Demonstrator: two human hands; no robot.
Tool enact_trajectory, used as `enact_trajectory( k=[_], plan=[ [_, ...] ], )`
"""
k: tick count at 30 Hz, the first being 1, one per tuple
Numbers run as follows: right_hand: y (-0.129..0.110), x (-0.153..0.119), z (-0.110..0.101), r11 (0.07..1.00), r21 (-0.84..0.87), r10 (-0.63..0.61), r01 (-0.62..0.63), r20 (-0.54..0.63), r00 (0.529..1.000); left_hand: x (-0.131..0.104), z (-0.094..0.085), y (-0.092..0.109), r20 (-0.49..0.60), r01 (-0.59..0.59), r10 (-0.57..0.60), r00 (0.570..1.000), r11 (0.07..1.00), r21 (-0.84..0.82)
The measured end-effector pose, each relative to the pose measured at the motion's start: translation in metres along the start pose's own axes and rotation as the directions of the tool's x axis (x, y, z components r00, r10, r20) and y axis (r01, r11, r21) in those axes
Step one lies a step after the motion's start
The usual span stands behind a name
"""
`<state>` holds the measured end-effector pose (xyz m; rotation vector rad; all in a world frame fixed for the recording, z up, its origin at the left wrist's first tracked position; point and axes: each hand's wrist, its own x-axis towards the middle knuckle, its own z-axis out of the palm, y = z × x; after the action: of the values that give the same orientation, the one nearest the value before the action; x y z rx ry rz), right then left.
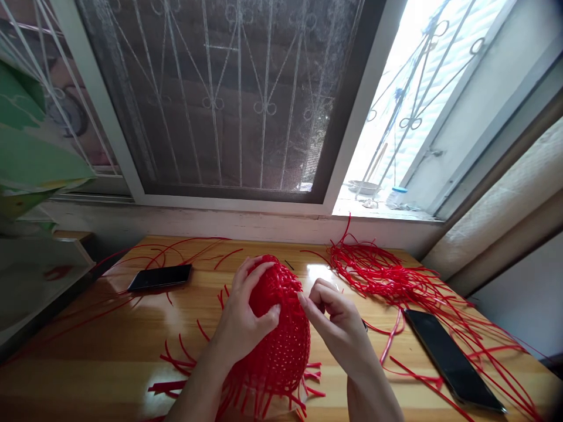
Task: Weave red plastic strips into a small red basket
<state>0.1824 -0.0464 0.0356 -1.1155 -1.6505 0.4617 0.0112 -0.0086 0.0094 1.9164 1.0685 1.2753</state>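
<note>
A red woven basket (288,346), made of plastic strands, sits on the wooden table with its rounded base up. Loose strand ends (259,404) fan out around its lower edge. My left hand (246,316) grips the basket from the left, fingers over the top and thumb pressed on the near side. At the basket's upper right, my right hand (336,319) is closed, thumb and forefinger pinched on a red strand at the weave. The strand's tip is mostly hidden by the fingers.
A tangled pile of red strands (382,272) lies at the back right of the table (109,351). One black phone (453,360) rests at the right, another phone (160,277) at the left. Behind stands a window with a screen (237,117). A green curtain (39,135) hangs left.
</note>
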Motion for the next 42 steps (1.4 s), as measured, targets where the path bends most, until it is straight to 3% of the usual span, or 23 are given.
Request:
enact_trajectory(
  k=[6, 13, 16, 19, 22, 27, 32, 35, 37, 40, 42],
  plan=[
    [0.004, 0.001, 0.002, 1.000, 0.013, -0.026, 0.026, 0.052, 0.998, -0.002, 0.000, -0.001, 0.030, -0.030, 0.031, 0.999, 0.999, -0.037],
    [0.008, 0.001, -0.010, 0.981, -0.056, -0.174, 0.188, 0.197, 0.965, -0.003, -0.002, -0.002, 0.091, -0.046, 0.052, 0.995, 0.997, -0.064],
    [0.008, 0.000, -0.013, 0.967, -0.109, -0.202, 0.228, 0.210, 0.957, -0.004, -0.001, -0.002, 0.088, -0.036, 0.050, 0.995, 0.987, -0.157],
    [0.004, -0.002, -0.010, 0.932, -0.215, -0.254, 0.294, 0.196, 0.947, -0.004, 0.001, -0.001, 0.010, -0.051, 0.055, 0.998, 0.979, -0.199],
    [-0.003, -0.004, -0.004, 0.879, -0.319, -0.318, 0.354, 0.160, 0.934, -0.005, 0.002, 0.002, -0.050, -0.103, 0.098, 0.994, 0.988, -0.117],
    [-0.005, -0.005, 0.003, 0.846, -0.364, -0.378, 0.390, 0.106, 0.920, -0.008, -0.001, 0.010, -0.023, -0.136, 0.135, 0.991, 0.989, -0.063],
    [0.009, -0.001, 0.005, 0.844, -0.372, -0.419, 0.386, -0.008, 0.908, -0.009, -0.003, 0.010, -0.090, -0.087, 0.070, 0.994, 0.974, -0.211],
    [0.017, 0.003, 0.007, 0.890, -0.265, -0.355, 0.371, 0.110, 0.928, -0.005, -0.001, 0.007, -0.113, -0.041, -0.017, 0.993, 0.870, -0.492],
    [0.020, 0.005, 0.009, 0.933, -0.129, -0.311, 0.335, 0.176, 0.934, -0.001, 0.003, 0.007, -0.153, -0.019, -0.124, 0.980, 0.714, -0.700],
    [0.022, 0.006, 0.012, 0.965, -0.014, -0.256, 0.263, 0.186, 0.949, 0.007, 0.008, 0.010, -0.192, -0.002, -0.378, 0.906, 0.449, -0.893],
    [0.023, 0.006, 0.012, 0.972, -0.004, -0.229, 0.233, 0.171, 0.958, 0.009, 0.008, 0.012, -0.180, 0.023, -0.515, 0.838, 0.362, -0.932]
  ],
)
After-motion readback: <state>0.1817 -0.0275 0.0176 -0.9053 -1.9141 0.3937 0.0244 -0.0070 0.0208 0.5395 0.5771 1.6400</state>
